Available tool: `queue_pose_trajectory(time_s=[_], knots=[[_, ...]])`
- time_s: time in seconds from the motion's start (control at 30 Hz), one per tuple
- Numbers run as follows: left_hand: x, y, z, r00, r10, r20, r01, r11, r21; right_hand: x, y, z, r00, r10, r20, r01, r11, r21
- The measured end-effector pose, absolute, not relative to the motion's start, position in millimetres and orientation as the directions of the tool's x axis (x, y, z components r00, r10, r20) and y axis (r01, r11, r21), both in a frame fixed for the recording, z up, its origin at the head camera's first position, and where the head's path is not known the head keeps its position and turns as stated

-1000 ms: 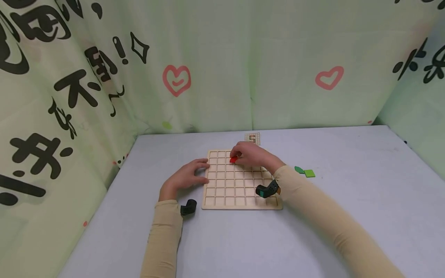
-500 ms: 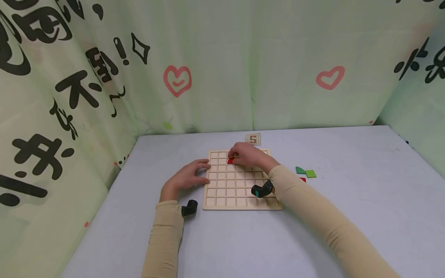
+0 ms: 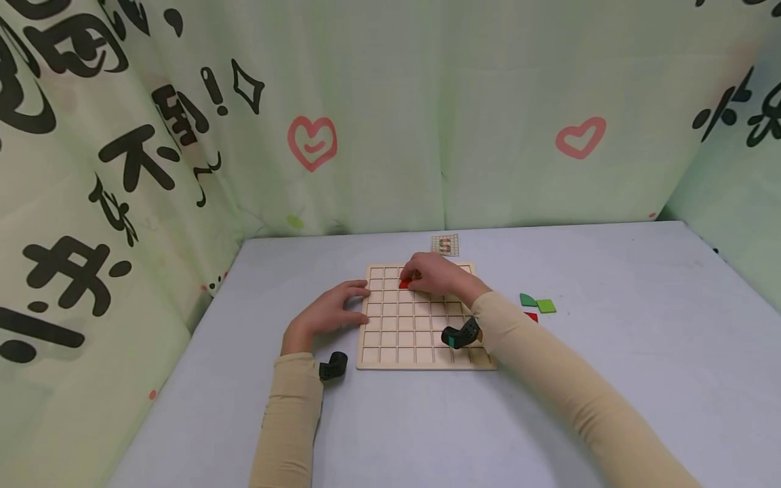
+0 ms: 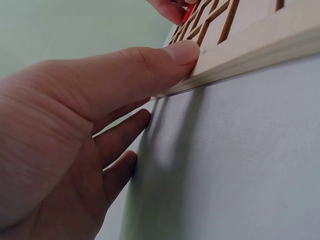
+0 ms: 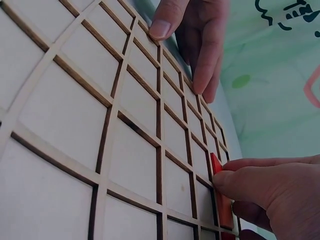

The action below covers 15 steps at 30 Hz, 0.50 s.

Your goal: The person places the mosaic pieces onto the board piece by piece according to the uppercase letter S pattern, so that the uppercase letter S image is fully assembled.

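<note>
A wooden grid board [image 3: 396, 337] lies on the table. My right hand [image 3: 436, 274] is over its upper part and pinches a red tile [image 3: 405, 284] between thumb and fingers. In the right wrist view this red tile [image 5: 223, 205] stands tilted at a cell near the far edge, and a bit of another red piece [image 5: 228, 235] shows below it. My left hand [image 3: 326, 312] rests at the board's left edge. Its thumb [image 4: 182, 52] touches the rim, and the fingers are spread and fairly straight.
To the board's right lie a dark green rounded tile [image 3: 527, 300], a light green square tile [image 3: 546, 306] and a red tile [image 3: 532, 316] partly hidden by the right sleeve. A small patterned card [image 3: 445, 245] lies behind the board. A printed curtain [image 3: 378, 190] hangs behind the table.
My right hand has shifted slightly left with the red tile, and the forearm's shift uncovers a red tile on the table. The left hand stays at the board's edge.
</note>
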<state>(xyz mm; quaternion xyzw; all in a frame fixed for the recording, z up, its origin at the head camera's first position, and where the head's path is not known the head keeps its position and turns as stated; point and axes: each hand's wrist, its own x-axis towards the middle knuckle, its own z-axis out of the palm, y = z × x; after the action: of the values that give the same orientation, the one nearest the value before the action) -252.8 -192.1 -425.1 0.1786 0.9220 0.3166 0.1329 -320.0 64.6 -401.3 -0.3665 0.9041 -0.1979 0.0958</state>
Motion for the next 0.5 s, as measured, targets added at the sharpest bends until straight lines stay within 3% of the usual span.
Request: queue_pose_trajectory(time_s=[0.5], knots=[[-252.0, -191.9, -424.2, -0.903, 0.408, -0.136, 0.241, 0.742, 0.626, -320.9, 66.8, -403.4, -0.713, -0.701, -0.017, -0.626, 0.648, -0.435]])
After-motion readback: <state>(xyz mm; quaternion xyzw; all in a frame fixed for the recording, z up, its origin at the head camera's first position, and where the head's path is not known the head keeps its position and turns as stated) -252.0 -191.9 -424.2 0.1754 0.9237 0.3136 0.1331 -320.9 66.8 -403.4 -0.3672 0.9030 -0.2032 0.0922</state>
